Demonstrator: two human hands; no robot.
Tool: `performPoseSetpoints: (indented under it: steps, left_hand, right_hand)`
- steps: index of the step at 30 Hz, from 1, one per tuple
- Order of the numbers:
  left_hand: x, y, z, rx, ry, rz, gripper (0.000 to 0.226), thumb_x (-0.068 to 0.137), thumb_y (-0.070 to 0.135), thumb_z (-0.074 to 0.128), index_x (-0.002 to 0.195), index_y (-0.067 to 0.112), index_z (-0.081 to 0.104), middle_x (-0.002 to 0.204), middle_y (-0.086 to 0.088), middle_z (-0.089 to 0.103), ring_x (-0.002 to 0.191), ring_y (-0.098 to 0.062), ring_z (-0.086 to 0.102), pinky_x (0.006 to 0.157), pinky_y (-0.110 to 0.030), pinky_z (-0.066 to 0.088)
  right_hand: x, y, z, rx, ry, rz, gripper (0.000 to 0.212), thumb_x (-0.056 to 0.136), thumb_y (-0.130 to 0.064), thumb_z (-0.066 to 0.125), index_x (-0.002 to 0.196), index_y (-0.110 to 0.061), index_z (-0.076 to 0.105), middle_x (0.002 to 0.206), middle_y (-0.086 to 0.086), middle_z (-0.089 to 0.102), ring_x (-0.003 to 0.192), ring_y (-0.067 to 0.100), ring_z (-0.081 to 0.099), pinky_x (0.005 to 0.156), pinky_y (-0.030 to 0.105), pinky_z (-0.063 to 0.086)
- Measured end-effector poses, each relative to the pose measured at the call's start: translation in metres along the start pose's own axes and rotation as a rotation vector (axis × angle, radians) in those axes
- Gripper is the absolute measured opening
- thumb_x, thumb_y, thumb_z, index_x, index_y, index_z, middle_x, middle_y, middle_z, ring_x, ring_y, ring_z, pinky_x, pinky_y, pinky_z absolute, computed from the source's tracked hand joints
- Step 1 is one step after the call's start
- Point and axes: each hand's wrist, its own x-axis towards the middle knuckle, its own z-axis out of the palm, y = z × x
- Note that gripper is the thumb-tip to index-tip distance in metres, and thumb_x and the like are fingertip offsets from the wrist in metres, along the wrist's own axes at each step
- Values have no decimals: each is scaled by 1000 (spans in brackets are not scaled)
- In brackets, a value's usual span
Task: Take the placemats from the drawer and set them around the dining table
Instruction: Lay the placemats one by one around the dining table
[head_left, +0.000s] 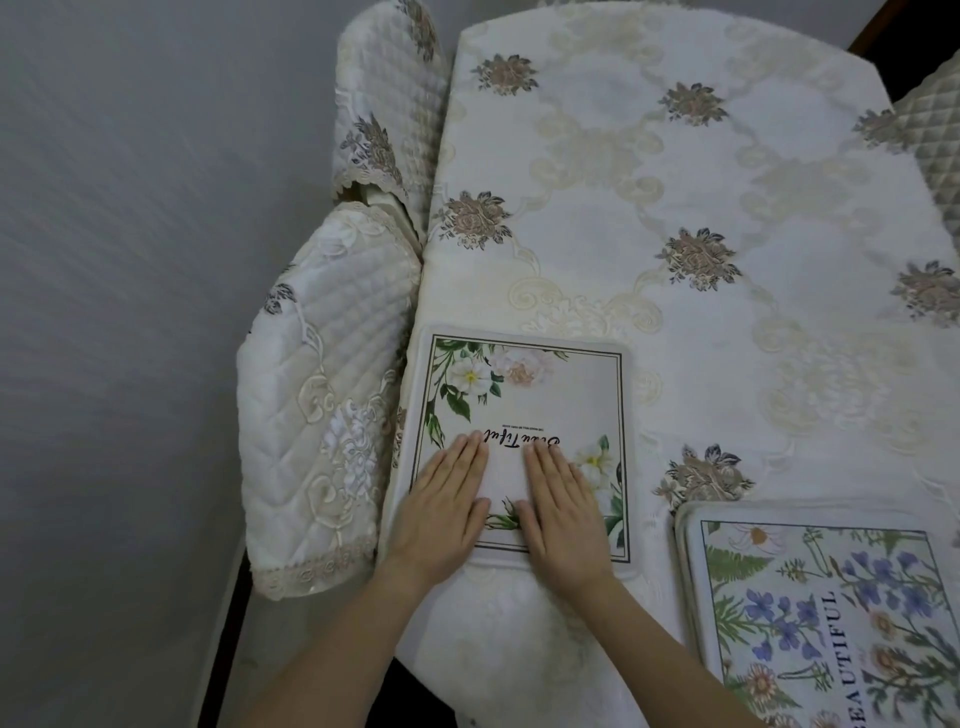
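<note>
A cream placemat (550, 400) printed with white flowers and script lettering lies flat at the near left corner of the dining table (597, 208), which wears a cream floral cloth. My left hand (447, 509) and my right hand (561, 509) both rest palm down on the near half of this placemat, fingers together and flat, gripping nothing. A second placemat (810, 613) with blue flowers and the word BEAUTIFUL lies on the table at the lower right, apparently on top of another mat whose edge shows beneath it.
Two chairs with quilted cream covers stand along the table's left side, a near chair (317, 426) and a far chair (384, 104). Another quilted chair back (935, 145) shows at the right edge. Grey floor (130, 260) lies to the left.
</note>
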Motion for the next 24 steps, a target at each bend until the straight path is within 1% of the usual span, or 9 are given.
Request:
performPoseSetpoints:
  steps: [3, 6, 13, 18, 20, 21, 23, 24]
  left_hand:
    - [-8, -12, -4, -39, -2, -12, 59, 100, 35, 26, 150, 5, 18, 159, -7, 13, 147, -15, 8, 117, -36, 16]
    - [-8, -13, -5, -62, -1, -45, 59, 100, 34, 26, 150, 5, 16, 159, -7, 13, 147, -15, 9, 117, -37, 17]
    - [-7, -14, -3, -82, 25, -34, 60, 99, 34, 27, 151, 7, 14, 160, -5, 11, 147, -14, 7, 119, -36, 13]
    - [-8, -14, -6, -83, -9, -44, 59, 100, 35, 25, 151, 6, 15, 159, -6, 12, 147, -15, 9, 118, -35, 12]
    - [-8, -14, -9, -72, -54, -40, 59, 101, 36, 21, 150, 5, 15, 159, -7, 14, 147, -16, 9, 117, -34, 10]
    - [-9, -14, -11, -66, -82, -41, 59, 101, 38, 18, 150, 5, 16, 159, -7, 14, 146, -15, 9, 117, -33, 8]
    - [-9, -15, -18, -68, -106, -30, 65, 99, 46, 2, 151, 7, 12, 159, -5, 9, 146, -13, 3, 117, -27, -1]
    - [-9, -15, -22, -85, -100, -20, 73, 94, 53, -8, 151, 10, 7, 159, -2, 3, 146, -11, -2, 117, -24, -5]
  right_hand:
    - [-9, 17, -6, -14, -2, 39, 60, 101, -43, 18, 154, -17, 9, 161, -3, 6, 148, 10, 0, 120, 31, 2]
    - [-15, 30, -11, 19, 18, 56, 61, 100, -40, 21, 154, -14, 10, 161, -1, 6, 148, 13, 2, 120, 34, 5]
    - [-15, 32, -11, 52, 32, 53, 61, 99, -38, 24, 154, -14, 12, 161, 0, 8, 148, 12, 3, 120, 34, 7]
    - [-15, 30, -14, 53, 6, 64, 60, 99, -38, 24, 153, -13, 12, 161, 1, 7, 148, 12, 1, 120, 32, 5]
    - [-16, 31, -18, 52, -22, 55, 60, 100, -40, 21, 153, -14, 12, 161, 1, 8, 148, 12, 1, 120, 29, 1]
    - [-16, 32, -22, 61, -38, 48, 61, 100, -45, 16, 153, -15, 12, 160, 0, 9, 148, 12, 1, 120, 27, -1]
    - [-15, 34, -32, 118, -52, 28, 69, 97, -57, 5, 152, -18, 16, 159, -2, 11, 148, 10, 4, 120, 25, -1]
    - [-16, 34, -38, 164, -54, 31, 72, 96, -60, 4, 152, -18, 20, 159, -2, 14, 148, 11, 8, 119, 23, 2]
